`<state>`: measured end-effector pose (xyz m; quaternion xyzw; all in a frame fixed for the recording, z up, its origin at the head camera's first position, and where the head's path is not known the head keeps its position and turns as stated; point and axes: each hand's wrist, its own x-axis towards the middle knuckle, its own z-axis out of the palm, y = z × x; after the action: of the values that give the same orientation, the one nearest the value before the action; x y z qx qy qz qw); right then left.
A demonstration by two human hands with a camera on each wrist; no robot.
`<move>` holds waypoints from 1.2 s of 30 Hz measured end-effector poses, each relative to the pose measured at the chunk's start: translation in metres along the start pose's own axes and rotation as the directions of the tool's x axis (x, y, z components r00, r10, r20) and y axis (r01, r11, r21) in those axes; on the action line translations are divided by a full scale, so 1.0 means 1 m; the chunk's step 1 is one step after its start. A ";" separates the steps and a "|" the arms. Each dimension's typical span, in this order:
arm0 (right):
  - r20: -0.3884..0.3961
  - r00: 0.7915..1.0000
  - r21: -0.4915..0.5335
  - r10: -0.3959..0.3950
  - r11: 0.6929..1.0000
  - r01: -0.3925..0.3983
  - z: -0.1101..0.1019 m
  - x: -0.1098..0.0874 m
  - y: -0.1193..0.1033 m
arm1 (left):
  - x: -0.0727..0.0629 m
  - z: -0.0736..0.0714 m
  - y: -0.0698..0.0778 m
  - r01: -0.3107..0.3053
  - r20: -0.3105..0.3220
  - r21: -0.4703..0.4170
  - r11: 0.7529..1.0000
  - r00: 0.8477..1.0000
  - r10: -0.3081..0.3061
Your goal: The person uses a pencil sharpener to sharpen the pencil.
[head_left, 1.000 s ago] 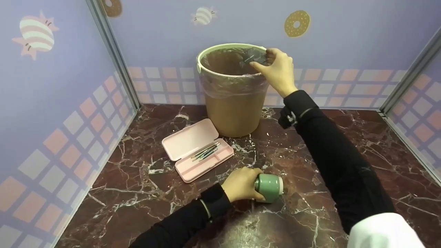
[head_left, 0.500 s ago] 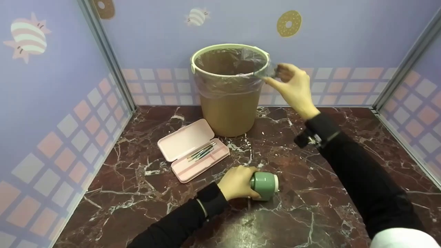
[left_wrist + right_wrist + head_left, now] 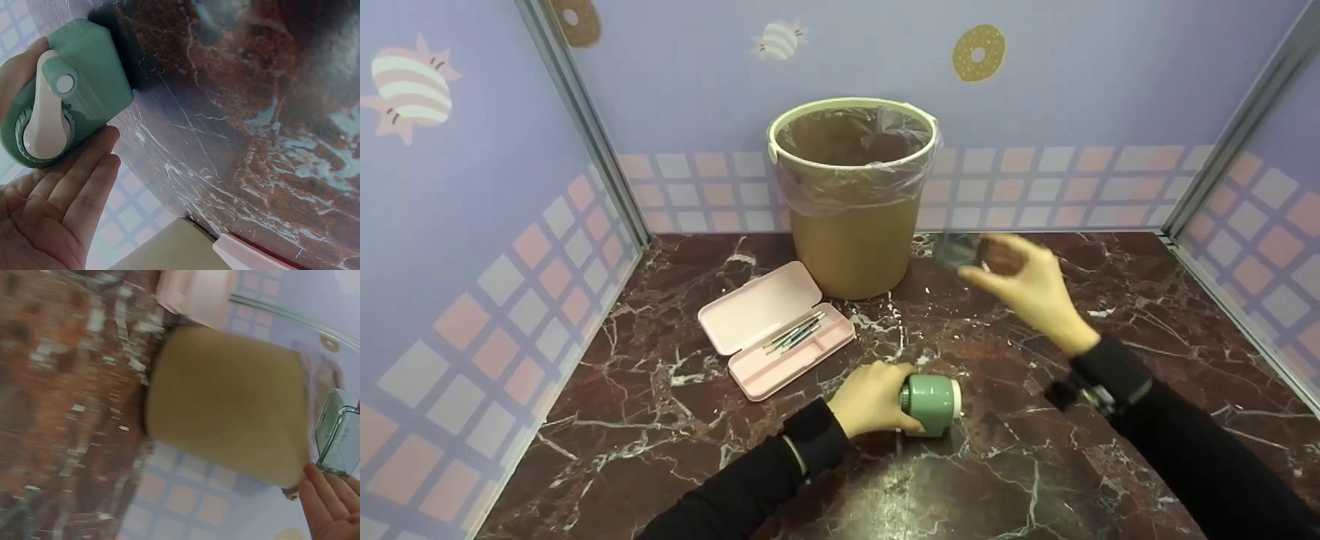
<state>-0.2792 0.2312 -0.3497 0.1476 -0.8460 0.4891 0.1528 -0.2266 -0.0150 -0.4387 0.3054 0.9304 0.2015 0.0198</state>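
My left hand (image 3: 870,401) grips a green crank pencil sharpener (image 3: 931,405), which lies on the table with its pale base to the right. The left wrist view shows the sharpener's cream crank handle (image 3: 46,115), with the thumb on one side and the fingers along the other. My right hand (image 3: 1027,281) pinches a clear, smoky plastic shavings drawer (image 3: 958,253) over the table, right of the bin. In the right wrist view this open box (image 3: 340,433) sits between fingertips and thumb, near that view's right edge. Part of the thumb is out of view.
A tan bin (image 3: 851,247) with a clear liner stands against the back wall. In front of it lies an open pink pencil case (image 3: 761,307) with several pencils (image 3: 795,332). Patterned walls (image 3: 1080,90) enclose the dark marble table (image 3: 622,420). Pale specks dot the tabletop.
My right hand has drawn the shavings drawer out from the bin's mouth, rightward and down toward the table. My left hand still holds the sharpener; the head view has shifted slightly.
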 end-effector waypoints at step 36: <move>0.479 0.871 0.000 0.104 0.993 -0.119 0.000 -0.127 0.100 | -0.001 -0.002 0.001 0.032 0.015 -0.012 0.999 0.999 -0.031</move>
<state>-0.2036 0.2911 -0.4790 0.2170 -0.8573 0.4577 -0.0915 -0.2253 -0.0154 -0.4365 0.2921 0.9338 0.2043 0.0319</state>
